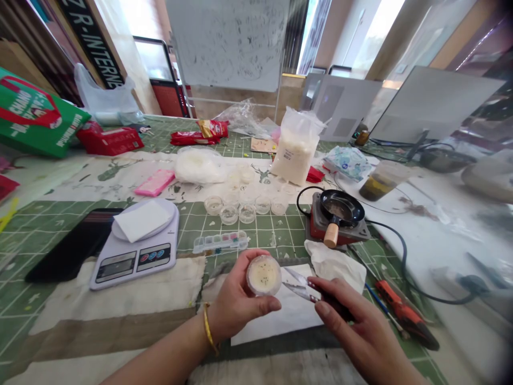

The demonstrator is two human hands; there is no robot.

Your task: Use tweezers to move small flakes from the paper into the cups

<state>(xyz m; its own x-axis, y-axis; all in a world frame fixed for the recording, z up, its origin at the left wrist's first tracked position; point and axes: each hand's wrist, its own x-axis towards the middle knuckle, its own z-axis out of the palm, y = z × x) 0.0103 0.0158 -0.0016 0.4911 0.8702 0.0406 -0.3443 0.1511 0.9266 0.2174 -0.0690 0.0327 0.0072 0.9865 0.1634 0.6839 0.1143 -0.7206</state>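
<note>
My left hand (244, 299) grips a small clear plastic cup (264, 276) filled with something cream-coloured, with dark specks on its surface. In my right hand (352, 315) is a pair of scissors (298, 285), its silver blades apart and pointing at the cup's right side. Whether the tips touch the cup, I cannot tell. Below both hands lies a white paper sheet (276, 315). A clear pill organizer (220, 242) with small coloured contents sits beyond my left hand. Further off stand several clear little cups (247, 213).
At left, a kitchen scale (134, 262) carries folded white paper, beside a black phone-like slab (76, 246). A small pan (340, 207) sits on a hot plate (356, 232) at right, its cord trailing. Red-handled pliers (404, 310) lie nearby. A bag of white granules (296, 149) stands behind.
</note>
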